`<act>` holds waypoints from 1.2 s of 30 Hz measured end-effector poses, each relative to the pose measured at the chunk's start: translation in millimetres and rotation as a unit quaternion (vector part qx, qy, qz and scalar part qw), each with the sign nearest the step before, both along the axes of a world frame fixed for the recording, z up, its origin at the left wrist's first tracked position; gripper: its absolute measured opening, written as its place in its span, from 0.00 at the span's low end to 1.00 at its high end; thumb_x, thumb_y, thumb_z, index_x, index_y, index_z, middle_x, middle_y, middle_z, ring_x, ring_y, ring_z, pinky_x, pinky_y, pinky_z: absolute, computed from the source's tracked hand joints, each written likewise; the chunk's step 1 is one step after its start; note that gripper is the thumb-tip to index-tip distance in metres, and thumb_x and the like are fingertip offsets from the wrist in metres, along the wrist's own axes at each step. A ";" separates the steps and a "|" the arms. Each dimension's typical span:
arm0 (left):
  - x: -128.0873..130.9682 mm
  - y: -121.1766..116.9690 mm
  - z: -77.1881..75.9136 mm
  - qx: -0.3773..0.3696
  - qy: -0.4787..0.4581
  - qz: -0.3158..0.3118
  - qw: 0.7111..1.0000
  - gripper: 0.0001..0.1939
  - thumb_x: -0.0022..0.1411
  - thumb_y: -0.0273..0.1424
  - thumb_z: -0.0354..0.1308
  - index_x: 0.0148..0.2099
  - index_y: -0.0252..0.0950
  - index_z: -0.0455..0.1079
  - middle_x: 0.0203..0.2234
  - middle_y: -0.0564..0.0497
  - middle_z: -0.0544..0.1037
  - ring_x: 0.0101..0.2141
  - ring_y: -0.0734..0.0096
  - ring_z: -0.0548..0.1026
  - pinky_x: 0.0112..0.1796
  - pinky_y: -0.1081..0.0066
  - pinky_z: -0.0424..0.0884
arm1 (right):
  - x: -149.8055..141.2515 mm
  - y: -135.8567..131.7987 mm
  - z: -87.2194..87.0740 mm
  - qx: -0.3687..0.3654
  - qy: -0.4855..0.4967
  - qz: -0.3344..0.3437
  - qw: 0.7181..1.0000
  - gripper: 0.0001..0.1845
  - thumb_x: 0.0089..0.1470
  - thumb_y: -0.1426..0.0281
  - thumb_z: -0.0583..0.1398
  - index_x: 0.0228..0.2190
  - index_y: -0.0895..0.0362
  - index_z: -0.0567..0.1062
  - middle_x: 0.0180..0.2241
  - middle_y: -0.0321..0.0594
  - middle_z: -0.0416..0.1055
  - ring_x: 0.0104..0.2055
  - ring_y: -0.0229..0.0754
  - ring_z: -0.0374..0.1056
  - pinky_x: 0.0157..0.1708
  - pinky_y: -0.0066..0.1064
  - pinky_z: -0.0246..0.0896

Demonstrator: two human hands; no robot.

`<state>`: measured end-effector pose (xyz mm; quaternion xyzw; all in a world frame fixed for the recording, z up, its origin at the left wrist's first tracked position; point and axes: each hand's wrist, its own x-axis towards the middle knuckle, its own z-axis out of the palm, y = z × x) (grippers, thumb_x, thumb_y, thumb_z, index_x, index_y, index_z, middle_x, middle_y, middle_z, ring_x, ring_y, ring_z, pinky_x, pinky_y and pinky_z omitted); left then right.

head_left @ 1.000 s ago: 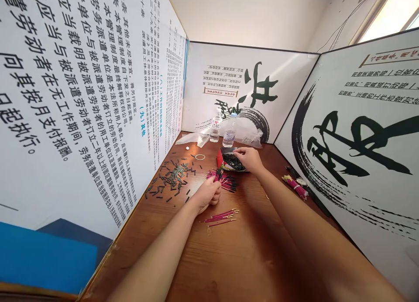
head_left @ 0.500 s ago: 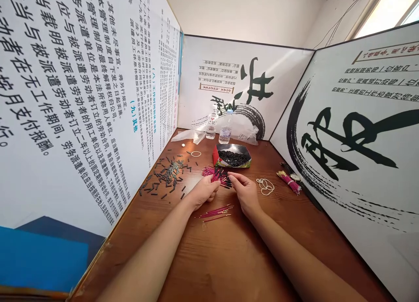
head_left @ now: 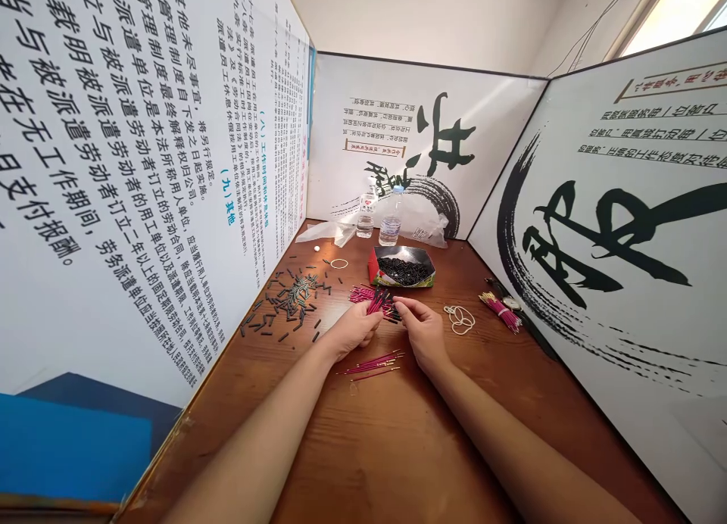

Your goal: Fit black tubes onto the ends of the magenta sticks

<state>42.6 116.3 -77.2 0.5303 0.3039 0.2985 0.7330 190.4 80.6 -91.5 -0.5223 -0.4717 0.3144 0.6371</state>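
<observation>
From the head camera, the left hand [head_left: 355,329] is closed around a small bunch of pink wires [head_left: 375,303], tips pointing up. The right hand [head_left: 420,323] pinches something tiny and dark at those tips; it looks like a little black tube, but it is too small to be sure. To do this well, keep the bunch still and push straight, one wire at a time.

The wires are thin and bendy with shiny ends. More lie on the brown wooden surface [head_left: 397,448]. Short black tubes [head_left: 292,297] are scattered left, and more fill a small tray [head_left: 403,269]. White rubber bands [head_left: 461,319] curl nearby.
</observation>
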 end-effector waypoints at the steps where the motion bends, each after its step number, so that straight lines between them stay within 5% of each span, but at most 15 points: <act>1: 0.0 0.0 0.1 -0.002 -0.001 0.001 1.000 0.15 0.57 0.39 0.59 0.39 0.38 0.58 0.16 0.65 0.50 0.15 0.84 0.44 0.17 0.80 0.40 | -0.6 -0.2 0.3 0.000 -0.009 0.002 1.000 0.15 0.47 0.60 0.64 0.34 0.57 0.81 0.30 0.40 0.77 0.31 0.42 0.69 0.31 0.32 0.63; 13: -0.7 1.5 -2.1 -0.011 -0.012 0.004 1.000 0.17 0.57 0.41 0.60 0.39 0.38 0.57 0.17 0.65 0.50 0.15 0.85 0.44 0.17 0.79 0.40 | -2.4 3.4 -7.4 0.021 -0.031 0.007 0.999 0.15 0.47 0.59 0.66 0.31 0.57 0.74 0.26 0.35 0.71 0.24 0.35 0.59 0.25 0.28 0.55; 36: -0.9 1.0 -2.7 0.006 -0.005 0.009 1.000 0.15 0.58 0.39 0.58 0.37 0.38 0.56 0.17 0.65 0.52 0.15 0.85 0.45 0.17 0.79 0.41 | -5.1 5.8 -5.9 0.002 0.001 0.033 0.999 0.22 0.41 0.54 0.68 0.30 0.57 0.71 0.26 0.35 0.69 0.26 0.37 0.62 0.27 0.29 0.58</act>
